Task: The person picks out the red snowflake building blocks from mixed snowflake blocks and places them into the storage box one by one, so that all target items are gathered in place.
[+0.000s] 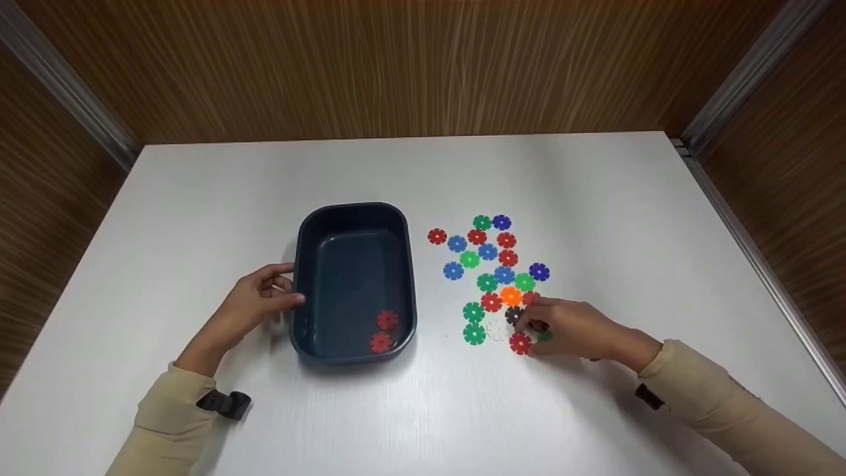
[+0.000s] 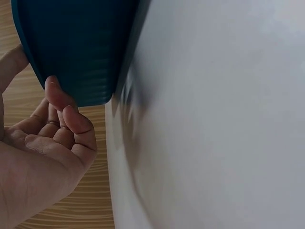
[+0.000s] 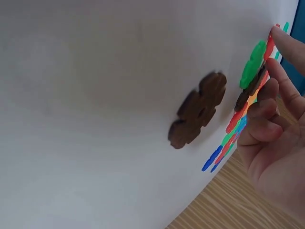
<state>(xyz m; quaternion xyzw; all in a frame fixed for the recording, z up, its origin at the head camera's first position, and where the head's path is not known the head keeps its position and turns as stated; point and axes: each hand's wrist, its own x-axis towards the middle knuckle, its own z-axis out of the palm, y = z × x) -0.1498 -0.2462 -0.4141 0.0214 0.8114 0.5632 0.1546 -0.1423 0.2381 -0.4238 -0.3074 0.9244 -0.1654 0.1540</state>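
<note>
In the head view my left hand (image 1: 248, 304) holds the left side of a dark blue tub (image 1: 299, 238), thumb over its rim. Its other fingers are curled in the left wrist view. Inside the tub lie two red notched discs (image 1: 387, 320). My right hand (image 1: 572, 327) is low over the table at the right, thumb and index finger at opposite edges of a red notched disc (image 1: 520, 343), pinching it. A green disc (image 3: 252, 64) and a dark brown disc (image 3: 198, 112) lie beneath this hand. Beside it are a black disc (image 1: 513, 315) and a white disc (image 1: 497, 329).
Several notched discs lie flat right of the tub, among them an orange disc (image 1: 511, 296), a green disc (image 1: 474, 334) and a dark blue disc (image 1: 539, 272). The white table (image 1: 198, 192) meets a wood-grain panel (image 1: 410, 73) at the back.
</note>
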